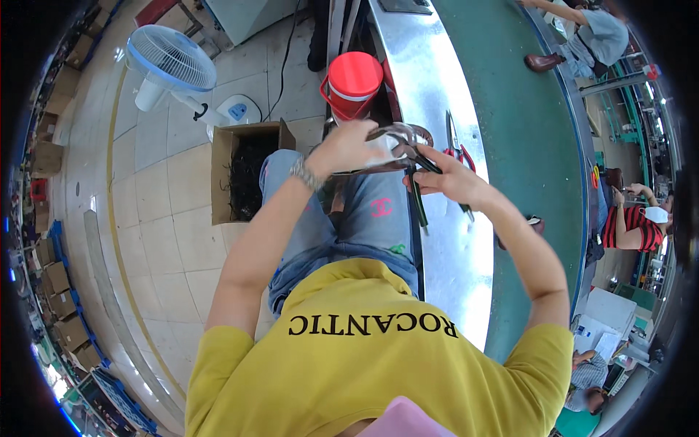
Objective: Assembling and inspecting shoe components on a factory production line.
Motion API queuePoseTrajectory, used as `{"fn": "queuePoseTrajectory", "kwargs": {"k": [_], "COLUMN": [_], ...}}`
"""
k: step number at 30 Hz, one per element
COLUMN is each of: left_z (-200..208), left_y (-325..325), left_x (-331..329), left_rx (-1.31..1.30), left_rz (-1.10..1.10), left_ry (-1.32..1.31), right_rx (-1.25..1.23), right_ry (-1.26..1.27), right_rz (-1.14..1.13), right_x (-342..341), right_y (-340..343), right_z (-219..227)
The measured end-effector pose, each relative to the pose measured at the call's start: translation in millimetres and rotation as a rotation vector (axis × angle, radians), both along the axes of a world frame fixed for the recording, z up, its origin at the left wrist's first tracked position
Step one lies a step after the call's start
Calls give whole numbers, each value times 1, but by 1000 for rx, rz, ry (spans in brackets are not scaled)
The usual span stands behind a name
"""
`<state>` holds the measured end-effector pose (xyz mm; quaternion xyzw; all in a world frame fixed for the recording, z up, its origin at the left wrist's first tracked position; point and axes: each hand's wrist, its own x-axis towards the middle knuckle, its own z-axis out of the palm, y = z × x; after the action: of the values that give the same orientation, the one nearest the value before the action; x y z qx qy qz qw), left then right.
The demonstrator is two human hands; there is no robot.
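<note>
The right hand [455, 180] pinches dark-handled pliers [418, 198] in its grip, above the lap beside the counter [459, 255]. The left hand [348, 151] is at a shiny piece [381, 144] by the pliers' head — blur hides whether its grip is closed. Red-handled scissors [451, 135] lie on the counter — a red bucket [354, 76] stands beyond the hands.

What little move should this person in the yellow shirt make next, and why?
Perhaps gently squeeze the dark-handled pliers with the right hand: the handles stand apart, and the head is right by the pale, shiny piece at the left hand. Whether the jaws already grip it, I can't tell.
</note>
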<state>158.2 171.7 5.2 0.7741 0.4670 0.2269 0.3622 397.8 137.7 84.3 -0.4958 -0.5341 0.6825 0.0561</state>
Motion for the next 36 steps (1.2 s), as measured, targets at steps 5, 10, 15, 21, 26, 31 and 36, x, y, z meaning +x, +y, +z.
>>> {"fn": "queuePoseTrajectory", "kwargs": {"k": [5, 10, 15, 21, 26, 31, 36], "left_z": [-2, 4, -2, -16, -21, -25, -25], "left_y": [-66, -78, -81, -83, -82, -80, -83], "left_x": [22, 28, 25, 21, 17, 25, 20], "left_rx": [389, 397, 440, 583, 696, 748, 733], "left_rz": [213, 219, 217, 170, 162, 156, 220], "left_ry": [207, 116, 120, 197, 332, 368, 356], "right_rx": [20, 476, 603, 811, 910, 945, 720], "right_ry": [-199, -237, -210, -471, -384, -538, -383], "right_rz": [54, -37, -65, 301, 325, 125, -52], "right_x": [-26, -16, -17, 1, -8, -18, -29], "right_y": [-1, -56, -64, -40, -6, -20, -7], "right_z": [22, -31, -39, -12, 42, -28, 19]}}
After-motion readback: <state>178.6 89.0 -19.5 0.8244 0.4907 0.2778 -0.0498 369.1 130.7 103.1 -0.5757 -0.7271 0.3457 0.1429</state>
